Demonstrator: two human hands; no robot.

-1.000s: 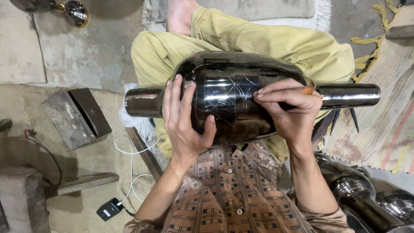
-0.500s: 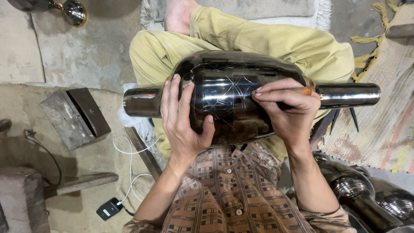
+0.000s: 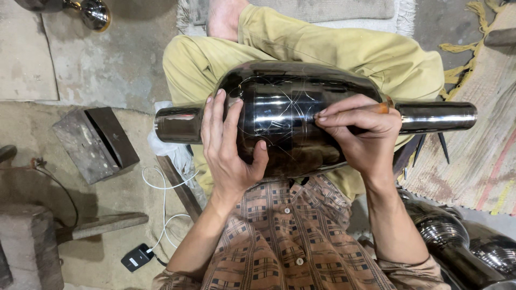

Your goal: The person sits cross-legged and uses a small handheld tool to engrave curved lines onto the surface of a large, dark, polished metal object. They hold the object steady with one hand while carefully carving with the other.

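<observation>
Vase point(image 3: 290, 115) of dark polished metal lies across my lap; my left hand point(image 3: 228, 147) stays spread flat on it, while my right hand point(image 3: 357, 129), pinching a scribing tool point(image 3: 376, 109), has crept along the scratched pattern.

At the left of the frame a dark metal block point(image 3: 95, 142) with a slot lies on the concrete floor point(image 3: 107, 64). Below it a white cable point(image 3: 161, 207) loops to a small black adapter point(image 3: 136, 257). A shiny brass-and-steel piece point(image 3: 94, 12) sits upper left. A striped rug point(image 3: 481, 145) fills the right edge, with polished metal vessels point(image 3: 457, 244) lower right.
</observation>
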